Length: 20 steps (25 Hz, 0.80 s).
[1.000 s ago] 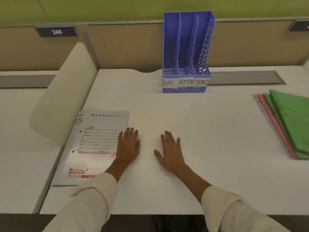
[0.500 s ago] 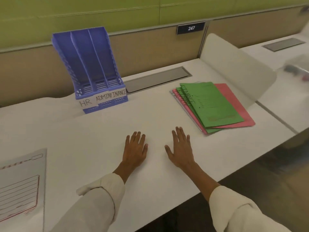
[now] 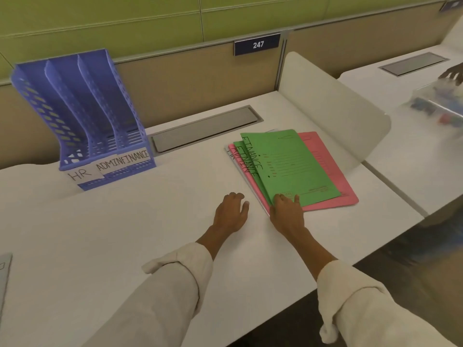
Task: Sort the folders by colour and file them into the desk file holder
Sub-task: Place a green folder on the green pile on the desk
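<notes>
Stack of folders lies flat on the white desk, right of centre, just in front of a grey cable flap. Top folder green, marked FINANCE along its left edge; a second green folder peeks out beneath it, then pink folders, with a pale edge at the bottom left of the pile. All offset, fanned slightly.

Right hand rests on the near-left corner of the stack, fingers spread loosely over the green cover and the pile's edge; nothing clasped or lifted. Left hand sits just beside it on the bare desk, fingers curled, thumb toward the pile, holding nothing and not touching the folders. Both cream sleeves rolled at the forearm.

Blue file holder stands upright at the back left, well apart from the stack, three slots empty, front labels reading HR, ADMIN, FINANCE.

White divider panel rises just right of the folders. Number plate 247 on the partition behind. Neighbouring desk at far right is blurred; contents unclear.
</notes>
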{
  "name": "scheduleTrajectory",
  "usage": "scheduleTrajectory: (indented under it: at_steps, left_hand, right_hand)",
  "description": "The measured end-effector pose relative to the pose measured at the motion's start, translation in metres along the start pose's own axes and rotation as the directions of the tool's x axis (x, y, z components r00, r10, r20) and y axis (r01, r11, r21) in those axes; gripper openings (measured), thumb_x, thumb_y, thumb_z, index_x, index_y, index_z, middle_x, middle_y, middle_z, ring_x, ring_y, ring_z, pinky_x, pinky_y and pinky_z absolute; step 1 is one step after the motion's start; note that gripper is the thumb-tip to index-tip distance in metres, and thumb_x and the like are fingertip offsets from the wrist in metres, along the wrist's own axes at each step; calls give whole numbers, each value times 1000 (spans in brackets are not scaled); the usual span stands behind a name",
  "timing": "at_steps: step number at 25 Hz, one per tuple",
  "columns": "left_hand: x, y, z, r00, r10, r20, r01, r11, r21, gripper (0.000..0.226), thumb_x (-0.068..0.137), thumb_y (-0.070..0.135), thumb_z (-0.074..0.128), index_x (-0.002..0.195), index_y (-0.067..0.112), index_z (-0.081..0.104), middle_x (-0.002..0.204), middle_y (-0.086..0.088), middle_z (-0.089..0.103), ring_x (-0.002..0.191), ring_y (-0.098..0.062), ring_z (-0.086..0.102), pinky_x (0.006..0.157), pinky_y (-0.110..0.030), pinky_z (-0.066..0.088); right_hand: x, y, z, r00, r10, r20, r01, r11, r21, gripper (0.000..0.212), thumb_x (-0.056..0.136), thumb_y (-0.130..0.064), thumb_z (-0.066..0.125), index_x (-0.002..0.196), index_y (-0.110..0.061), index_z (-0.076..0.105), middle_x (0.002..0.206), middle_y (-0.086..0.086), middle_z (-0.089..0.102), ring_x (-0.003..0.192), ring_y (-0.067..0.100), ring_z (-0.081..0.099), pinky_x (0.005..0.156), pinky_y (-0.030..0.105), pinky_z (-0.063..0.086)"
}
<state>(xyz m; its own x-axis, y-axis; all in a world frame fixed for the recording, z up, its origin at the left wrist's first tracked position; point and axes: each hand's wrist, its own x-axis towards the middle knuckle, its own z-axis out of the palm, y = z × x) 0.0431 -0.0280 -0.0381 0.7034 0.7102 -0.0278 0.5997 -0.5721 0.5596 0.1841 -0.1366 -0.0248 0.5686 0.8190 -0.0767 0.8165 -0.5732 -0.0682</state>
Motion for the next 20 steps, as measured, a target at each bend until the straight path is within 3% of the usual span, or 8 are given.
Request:
scheduleTrajectory:
  at_steps: [3, 5, 7, 9, 12, 14, 18, 20]
  left_hand:
    - [17, 11, -2, 986, -158, 54, 167, 949, -269, 30, 96, 33, 52, 100, 7, 66, 92, -10, 71, 87, -27, 65, 74, -35, 52]
    - [25, 20, -6, 955, -231, 184, 292, 832, -471, 32, 94, 35, 56, 98, 5, 67, 89, -13, 72, 76, -25, 66, 62, -31, 51]
    - [34, 30, -10, 910, -263, 322, 409, 704, -581, 31, 95, 35, 57, 100, 5, 65, 91, -12, 71, 71, -23, 66, 57, -30, 51]
    - [39, 39, -10, 875, -265, 406, 470, 667, -578, 29, 95, 32, 56, 102, 5, 63, 92, -10, 69, 73, -22, 66, 58, -31, 53]
    - [42, 46, -3, 845, -278, 457, 513, 665, -543, 31, 95, 26, 54, 110, 0, 63, 93, -11, 68, 74, -24, 65, 60, -32, 54]
    - [39, 47, 1, 838, -289, 464, 525, 659, -538, 30, 95, 24, 53, 110, 0, 62, 92, -11, 68, 72, -23, 65, 59, -31, 54]
    - [40, 45, 1, 845, -301, 442, 521, 645, -559, 28, 95, 23, 55, 109, 1, 62, 91, -11, 68, 73, -22, 66, 59, -32, 56]
    - [43, 46, -1, 854, -309, 419, 516, 604, -607, 30, 95, 27, 58, 108, 0, 62, 90, -11, 68, 74, -22, 67, 62, -35, 57]
  right_hand:
    - [0, 1, 0, 995, -88, -49, 84, 992, -91, 28, 94, -11, 53, 118, 2, 59, 115, 19, 69, 105, 35, 67, 111, 49, 38]
    - [-3, -3, -6, 977, -149, -151, 135, 986, -97, 10, 79, -3, 69, 88, 0, 67, 73, 16, 73, 65, 29, 71, 80, 42, 58]
    - [-3, -6, -11, 937, -191, -293, 175, 981, -82, 21, 61, -2, 83, 62, -8, 63, 44, 5, 59, 35, 20, 55, 45, 24, 46]
    - [-6, -6, -13, 939, -160, -305, 162, 987, -22, 22, 63, -8, 85, 62, -9, 63, 45, 3, 58, 36, 20, 53, 43, 20, 35]
    - [-4, 0, -10, 979, -45, -201, 71, 989, 127, 24, 87, -28, 66, 84, -4, 64, 73, 9, 65, 65, 27, 63, 54, 31, 48]
    - [1, 4, -6, 994, -26, -106, 36, 995, 96, 28, 94, -31, 54, 87, -5, 62, 81, 10, 65, 73, 29, 64, 59, 32, 46]
    - [6, 7, -10, 995, -99, -28, 95, 990, -102, 23, 94, -20, 50, 83, -7, 65, 73, 9, 66, 64, 26, 63, 55, 27, 38]
    - [2, 7, -16, 984, -154, -89, 135, 972, -190, 20, 85, -19, 67, 69, -8, 64, 57, 6, 63, 49, 22, 61, 48, 25, 39]
